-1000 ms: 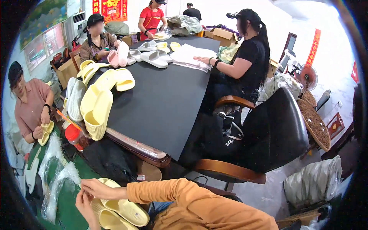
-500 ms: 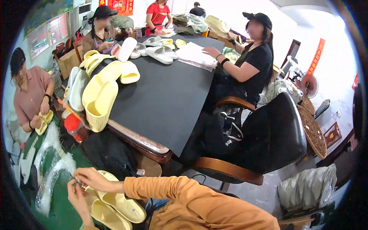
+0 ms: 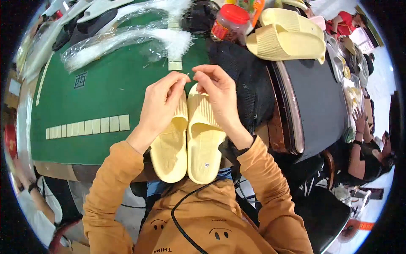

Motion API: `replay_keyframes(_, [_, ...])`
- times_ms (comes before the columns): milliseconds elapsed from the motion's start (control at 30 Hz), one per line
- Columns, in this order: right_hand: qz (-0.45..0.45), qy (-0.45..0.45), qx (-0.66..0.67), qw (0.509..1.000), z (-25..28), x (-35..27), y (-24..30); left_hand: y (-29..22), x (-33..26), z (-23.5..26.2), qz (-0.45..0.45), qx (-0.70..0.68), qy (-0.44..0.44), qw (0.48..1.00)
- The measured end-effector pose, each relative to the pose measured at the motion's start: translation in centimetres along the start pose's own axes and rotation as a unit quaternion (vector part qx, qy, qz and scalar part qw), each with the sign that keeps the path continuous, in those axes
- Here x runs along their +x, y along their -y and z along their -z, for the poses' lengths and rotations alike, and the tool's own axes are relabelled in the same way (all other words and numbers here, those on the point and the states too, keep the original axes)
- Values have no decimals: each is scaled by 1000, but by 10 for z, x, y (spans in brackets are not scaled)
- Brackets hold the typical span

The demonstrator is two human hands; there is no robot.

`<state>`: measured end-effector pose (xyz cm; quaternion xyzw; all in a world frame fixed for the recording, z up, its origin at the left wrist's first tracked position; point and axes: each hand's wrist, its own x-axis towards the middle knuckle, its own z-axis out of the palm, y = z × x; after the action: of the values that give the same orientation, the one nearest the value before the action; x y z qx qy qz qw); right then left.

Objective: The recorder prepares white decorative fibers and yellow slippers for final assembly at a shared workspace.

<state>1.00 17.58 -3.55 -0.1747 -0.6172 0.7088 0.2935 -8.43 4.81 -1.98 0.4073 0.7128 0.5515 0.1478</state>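
A pair of pale yellow slippers lies side by side in front of me, a left slipper (image 3: 169, 158) and a right slipper (image 3: 205, 154) with a small sticker on its insole. Above their toe ends, my left hand (image 3: 160, 101) pinches thumb against forefinger, with a tiny whitish bit at the tips. My right hand (image 3: 218, 95) is beside it, its thumb and forefinger also closed together. What either hand pinches is too small to name. The fingertips are close but apart. Both wrists partly cover the ribbed slipper straps.
Clear bags of thin white strands (image 3: 127, 40) lie on the green table (image 3: 97, 97), with a row of pale tiles (image 3: 89, 127). A red-lidded jar (image 3: 230, 23) and more yellow slippers (image 3: 287, 38) stand far right, by a black-covered table (image 3: 317, 97). Co-workers sit around.
My view has swung from the black-covered table down to the slippers and green table. Both hands stay near the slippers' toe ends, fingers still pinched.
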Motion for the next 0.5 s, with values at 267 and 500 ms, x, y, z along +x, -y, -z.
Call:
replay_keyframes(267, [-17,20,9,1000,-3,-8,-2,26,-5,-8,-94,34,-39,994])
replay_keyframes(500, [-27,36,21,999,-2,-7,-5,24,-4,-8,-115,49,-49,991])
